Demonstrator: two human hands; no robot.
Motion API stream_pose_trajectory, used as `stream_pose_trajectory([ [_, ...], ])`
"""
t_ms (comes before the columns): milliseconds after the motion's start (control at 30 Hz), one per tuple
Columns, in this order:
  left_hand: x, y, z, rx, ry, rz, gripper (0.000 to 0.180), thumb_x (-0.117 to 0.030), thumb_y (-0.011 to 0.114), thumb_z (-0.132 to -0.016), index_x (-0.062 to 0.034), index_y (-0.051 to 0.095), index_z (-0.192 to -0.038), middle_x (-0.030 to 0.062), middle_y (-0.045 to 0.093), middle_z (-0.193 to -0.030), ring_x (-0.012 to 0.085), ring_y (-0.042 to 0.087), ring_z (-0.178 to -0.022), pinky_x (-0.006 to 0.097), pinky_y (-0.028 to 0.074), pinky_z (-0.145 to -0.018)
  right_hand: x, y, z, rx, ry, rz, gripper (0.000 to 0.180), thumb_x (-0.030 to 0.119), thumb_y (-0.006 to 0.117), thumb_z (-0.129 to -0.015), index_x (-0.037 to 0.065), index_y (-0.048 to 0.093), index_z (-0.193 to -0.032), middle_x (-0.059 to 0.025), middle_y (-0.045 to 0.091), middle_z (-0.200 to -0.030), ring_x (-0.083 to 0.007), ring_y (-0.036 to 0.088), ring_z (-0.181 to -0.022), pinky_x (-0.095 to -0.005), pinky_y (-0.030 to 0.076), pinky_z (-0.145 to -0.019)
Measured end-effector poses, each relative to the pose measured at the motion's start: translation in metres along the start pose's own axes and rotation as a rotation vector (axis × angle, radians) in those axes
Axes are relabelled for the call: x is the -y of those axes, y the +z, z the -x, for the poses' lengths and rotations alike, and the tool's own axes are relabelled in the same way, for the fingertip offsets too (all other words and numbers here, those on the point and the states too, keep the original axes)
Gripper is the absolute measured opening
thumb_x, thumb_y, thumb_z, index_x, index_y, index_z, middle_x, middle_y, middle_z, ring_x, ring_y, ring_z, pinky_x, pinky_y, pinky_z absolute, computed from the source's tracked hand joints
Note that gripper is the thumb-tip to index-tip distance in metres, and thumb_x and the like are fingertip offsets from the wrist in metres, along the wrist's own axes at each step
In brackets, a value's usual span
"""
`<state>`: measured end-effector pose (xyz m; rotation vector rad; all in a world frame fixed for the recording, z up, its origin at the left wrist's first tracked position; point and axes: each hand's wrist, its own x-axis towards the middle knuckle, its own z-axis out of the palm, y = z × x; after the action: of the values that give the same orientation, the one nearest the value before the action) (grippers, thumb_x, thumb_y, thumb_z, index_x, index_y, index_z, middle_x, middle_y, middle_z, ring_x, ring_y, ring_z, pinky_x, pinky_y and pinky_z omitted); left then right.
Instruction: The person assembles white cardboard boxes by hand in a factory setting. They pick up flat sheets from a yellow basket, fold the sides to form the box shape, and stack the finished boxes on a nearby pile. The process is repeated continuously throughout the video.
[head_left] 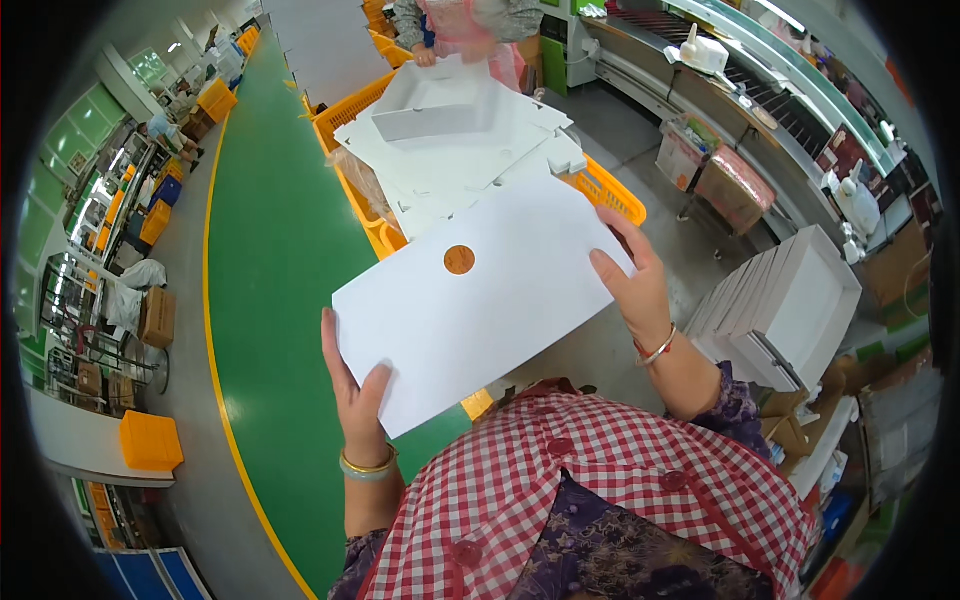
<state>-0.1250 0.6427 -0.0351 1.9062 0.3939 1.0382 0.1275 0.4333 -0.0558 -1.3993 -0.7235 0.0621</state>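
Head view: both hands grip a flat white card sheet [480,300] with a round hole, left hand [352,385] at its near corner, right hand [632,285] at the right edge, keeping it level above the green conveyor [270,260].

We see a big flat white card sheet [480,300]. It is held up in the air, above the green floor strip and in front of the red checked apron. It is tilted, so its left end sits lower and its right end sits higher. It has four straight sides and looks smooth and clean, with no folds that we can see. Near the top middle there is one small round hole [459,260], and orange shows through it. Fingers grip its two short ends.
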Motion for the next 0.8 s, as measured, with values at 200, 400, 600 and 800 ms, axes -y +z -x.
stream_pose_trajectory([
  [200,-0.053,-0.01,-0.02,0.407,0.439,-1.188,0.053,-0.023,0.058,-0.086,-0.0001,0.044,-0.132,0.025,0.039,-0.138,0.0382,0.032,-0.132,0.052,0.022,-0.108,-0.001,-0.014,0.018,-0.025,-0.081,0.201,0.037,0.012,0.064,-0.082,0.004,0.059,-0.118,-0.0153,0.051,-0.131,-0.0257,0.047,-0.123,-0.0356,0.035,-0.102],
  [400,-0.053,0.001,-0.036,0.555,0.291,-0.948,0.039,-0.031,0.059,-0.087,-0.0015,0.058,-0.114,0.0196,0.06,-0.111,0.0365,0.056,-0.102,0.044,0.042,-0.09,0.008,-0.016,0.036,0.043,-0.092,0.309,0.04,0.012,0.065,-0.08,0.004,0.058,-0.119,-0.0163,0.051,-0.13,-0.027,0.048,-0.121,-0.0357,0.037,-0.1],
  [600,-0.051,0.001,-0.046,0.851,-0.162,-0.713,0.035,-0.034,0.067,-0.083,0.0004,0.065,-0.086,0.0111,0.061,-0.063,0.0243,0.058,-0.053,0.032,0.048,-0.054,0.012,-0.026,0.047,0.103,-0.231,0.491,0.045,0.013,0.067,-0.077,0.005,0.058,-0.12,-0.0153,0.051,-0.127,-0.0283,0.05,-0.118,-0.0385,0.037,-0.1],
  [800,-0.058,0.001,-0.06,0.921,-0.455,-0.139,0.028,-0.025,0.076,-0.076,-0.0003,0.068,-0.087,0.0111,0.061,-0.063,0.0168,0.059,-0.053,0.028,0.044,-0.051,0.066,-0.045,-0.011,0.56,-0.492,0.758,0.048,0.026,0.072,-0.073,0.008,0.06,-0.115,-0.0114,0.057,-0.114,-0.029,0.054,-0.106,-0.0419,0.04,-0.094],
])
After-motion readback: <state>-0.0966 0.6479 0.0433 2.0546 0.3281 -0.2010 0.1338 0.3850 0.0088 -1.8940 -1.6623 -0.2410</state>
